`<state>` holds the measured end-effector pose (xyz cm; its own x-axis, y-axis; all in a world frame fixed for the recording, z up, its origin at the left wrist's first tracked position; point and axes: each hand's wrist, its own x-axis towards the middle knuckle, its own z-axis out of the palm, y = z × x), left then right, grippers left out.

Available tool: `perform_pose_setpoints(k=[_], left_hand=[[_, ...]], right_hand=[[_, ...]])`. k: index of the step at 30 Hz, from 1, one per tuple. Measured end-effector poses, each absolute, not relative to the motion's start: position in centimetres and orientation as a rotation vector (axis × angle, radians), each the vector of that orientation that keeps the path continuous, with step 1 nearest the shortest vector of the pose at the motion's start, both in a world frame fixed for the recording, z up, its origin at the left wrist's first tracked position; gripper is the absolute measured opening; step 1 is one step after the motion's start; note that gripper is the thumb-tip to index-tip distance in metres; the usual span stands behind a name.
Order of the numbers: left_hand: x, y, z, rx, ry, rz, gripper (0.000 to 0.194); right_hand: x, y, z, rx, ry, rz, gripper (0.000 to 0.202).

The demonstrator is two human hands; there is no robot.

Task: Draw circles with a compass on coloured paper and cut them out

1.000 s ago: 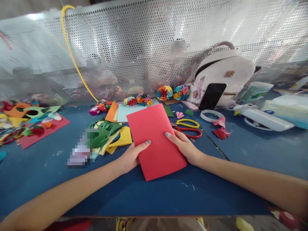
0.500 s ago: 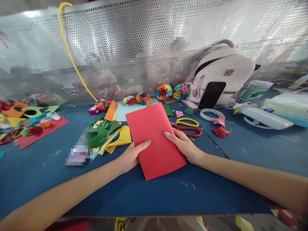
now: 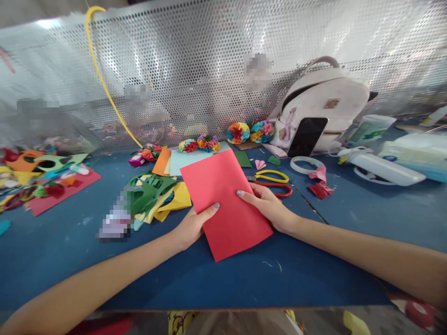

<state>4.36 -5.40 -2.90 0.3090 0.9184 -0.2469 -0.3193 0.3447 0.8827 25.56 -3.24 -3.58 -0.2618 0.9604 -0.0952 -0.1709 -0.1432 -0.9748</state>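
Note:
A red sheet of paper (image 3: 228, 200) is held up over the blue table, tilted a little to the left. My left hand (image 3: 197, 225) grips its left edge, thumb on top and fingers hidden beneath. At the right edge my right hand (image 3: 267, 204) pinches it the same way, thumb lying on the face. Just behind the right hand lie scissors (image 3: 272, 177) with one yellow and one red handle. Left of the paper is a pile of green paper cutouts (image 3: 150, 188) with yellow paper (image 3: 178, 201).
Several colourful paper flowers (image 3: 238, 133) stand at the back by a perforated metal panel (image 3: 195, 70). A white backpack (image 3: 321, 100), with a black phone (image 3: 307, 136) leaning on it, is at back right. A white glue gun (image 3: 387, 168) and tape roll (image 3: 307, 165) lie right.
The red paper has tilted slightly further to the left, its lower end shifting a little right. Both hands keep their hold on it.

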Motion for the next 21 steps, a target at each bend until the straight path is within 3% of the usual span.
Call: perform_pose_setpoints(k=[10,21], left_hand=[[2.6,-3.8,-4.1,1.024,0.988,1.075,0.057],[2.9,-4.6,-3.5,1.024,0.972,0.999,0.065]], right_hand=[[28.3,-0.1,-2.9,-1.083,-1.525,1.369,0.046],[28.2,-0.1,-2.2,-1.055,-1.579,1.274,0.048]])
